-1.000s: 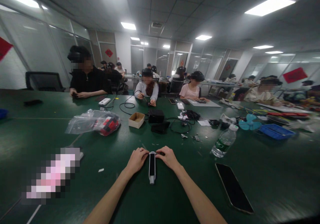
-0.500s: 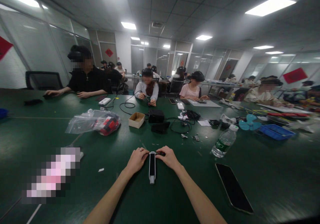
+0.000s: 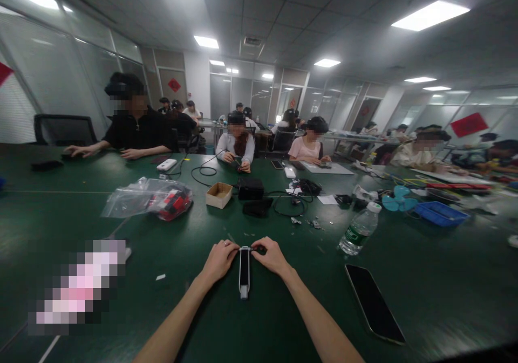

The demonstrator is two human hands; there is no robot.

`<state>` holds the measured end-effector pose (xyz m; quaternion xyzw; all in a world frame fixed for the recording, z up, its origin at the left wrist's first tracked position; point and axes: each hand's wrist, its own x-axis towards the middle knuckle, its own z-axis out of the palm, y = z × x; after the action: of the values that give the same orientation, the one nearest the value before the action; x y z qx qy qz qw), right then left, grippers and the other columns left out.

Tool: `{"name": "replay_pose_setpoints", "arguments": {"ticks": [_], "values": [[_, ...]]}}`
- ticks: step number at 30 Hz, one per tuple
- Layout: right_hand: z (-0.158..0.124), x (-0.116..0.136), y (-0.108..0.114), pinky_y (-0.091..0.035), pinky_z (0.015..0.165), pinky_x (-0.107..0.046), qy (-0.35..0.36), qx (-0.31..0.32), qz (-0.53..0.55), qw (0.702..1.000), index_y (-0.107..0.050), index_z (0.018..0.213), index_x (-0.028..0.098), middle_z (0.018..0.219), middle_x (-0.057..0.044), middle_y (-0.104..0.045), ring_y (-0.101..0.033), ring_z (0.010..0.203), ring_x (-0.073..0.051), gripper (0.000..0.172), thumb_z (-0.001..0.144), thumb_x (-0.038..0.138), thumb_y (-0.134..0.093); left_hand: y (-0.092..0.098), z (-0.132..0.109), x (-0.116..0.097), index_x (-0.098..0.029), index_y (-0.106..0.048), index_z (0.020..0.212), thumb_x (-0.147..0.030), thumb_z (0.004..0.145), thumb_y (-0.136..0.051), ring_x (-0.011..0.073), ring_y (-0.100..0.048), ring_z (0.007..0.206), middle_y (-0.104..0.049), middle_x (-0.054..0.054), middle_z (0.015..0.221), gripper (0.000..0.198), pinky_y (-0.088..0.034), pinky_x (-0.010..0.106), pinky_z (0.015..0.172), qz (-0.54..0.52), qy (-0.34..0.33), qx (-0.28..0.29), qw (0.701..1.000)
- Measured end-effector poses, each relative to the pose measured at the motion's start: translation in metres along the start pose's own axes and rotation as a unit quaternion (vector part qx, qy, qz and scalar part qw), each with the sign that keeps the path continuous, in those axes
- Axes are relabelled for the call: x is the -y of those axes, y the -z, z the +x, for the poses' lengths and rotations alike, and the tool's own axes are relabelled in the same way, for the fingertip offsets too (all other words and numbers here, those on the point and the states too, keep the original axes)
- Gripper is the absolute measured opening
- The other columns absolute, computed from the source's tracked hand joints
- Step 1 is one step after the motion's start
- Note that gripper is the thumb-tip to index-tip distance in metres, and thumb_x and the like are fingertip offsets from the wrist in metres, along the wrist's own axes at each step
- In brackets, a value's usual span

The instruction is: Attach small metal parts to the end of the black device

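Observation:
A narrow white-edged device (image 3: 244,268) with a long black face lies on the green table, its grey end piece pointing toward me. My left hand (image 3: 220,260) is closed, its fingertips pinching the far left corner of the device. On the opposite side, my right hand (image 3: 270,255) has thumb and forefinger curled together by the far right corner. Something small and dark shows at those right fingertips, too small to name.
A water bottle (image 3: 359,228) and a phone (image 3: 374,303) stand and lie to the right. Beyond my hands are a small open box (image 3: 219,196), a black case (image 3: 250,189), cables, metal bits and a plastic bag (image 3: 133,198). Several people sit around the table.
Both hands stay at the far end of the device. Less of the dark thing at my right fingertips shows now. The whole view has shifted slightly.

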<state>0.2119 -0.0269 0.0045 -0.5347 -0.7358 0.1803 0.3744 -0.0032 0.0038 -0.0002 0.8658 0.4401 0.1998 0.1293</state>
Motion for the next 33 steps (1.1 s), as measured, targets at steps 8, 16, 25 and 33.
{"name": "replay_pose_setpoints", "arguments": {"ticks": [8, 16, 25, 33], "values": [[0.0, 0.007, 0.005, -0.047, 0.07, -0.027, -0.005, 0.011, -0.01, 1.0, -0.07, 0.089, 0.02, 0.083, -0.003, -0.067, -0.058, 0.078, -0.016, 0.014, 0.076, 0.022, -0.065, 0.001, -0.001, -0.001, -0.025, -0.064, 0.108, -0.028, 0.096, -0.037, 0.02, -0.056, 0.096, -0.065, 0.005, 0.106, 0.03, -0.041, 0.034, 0.079, -0.012, 0.001, 0.002, 1.0], [0.0, 0.006, 0.005, -0.047, 0.071, -0.028, -0.013, 0.02, -0.006, 1.0, -0.069, 0.093, 0.02, 0.087, -0.003, -0.066, -0.058, 0.08, -0.016, 0.018, 0.076, 0.024, -0.065, 0.005, -0.001, -0.004, -0.024, -0.064, 0.108, -0.027, 0.096, -0.037, 0.0202, -0.056, 0.095, -0.065, 0.005, 0.105, 0.03, -0.041, 0.033, 0.078, -0.01, 0.001, 0.003, 1.0], [0.0, -0.011, 0.012, -0.047, 0.073, -0.028, 0.001, 0.015, -0.02, 1.0, -0.067, 0.098, 0.021, 0.091, -0.003, -0.065, -0.058, 0.084, -0.016, 0.025, 0.073, 0.022, -0.066, 0.002, 0.002, 0.001, -0.026, -0.065, 0.108, -0.03, 0.096, -0.037, 0.0201, -0.057, 0.096, -0.065, 0.005, 0.106, 0.031, -0.042, 0.032, 0.08, -0.01, 0.0, 0.003, 1.0], [-0.001, -0.069, 0.053, -0.045, 0.081, -0.03, -0.127, -0.15, -0.142, 0.97, -0.065, 0.099, 0.018, 0.093, -0.006, -0.066, -0.058, 0.088, -0.019, 0.024, 0.083, 0.025, -0.05, 0.003, 0.005, 0.004, -0.025, -0.065, 0.109, -0.03, 0.095, -0.038, 0.0205, -0.058, 0.097, -0.065, 0.006, 0.109, 0.031, -0.043, 0.032, 0.081, -0.017, -0.001, 0.017, 1.0]]}}
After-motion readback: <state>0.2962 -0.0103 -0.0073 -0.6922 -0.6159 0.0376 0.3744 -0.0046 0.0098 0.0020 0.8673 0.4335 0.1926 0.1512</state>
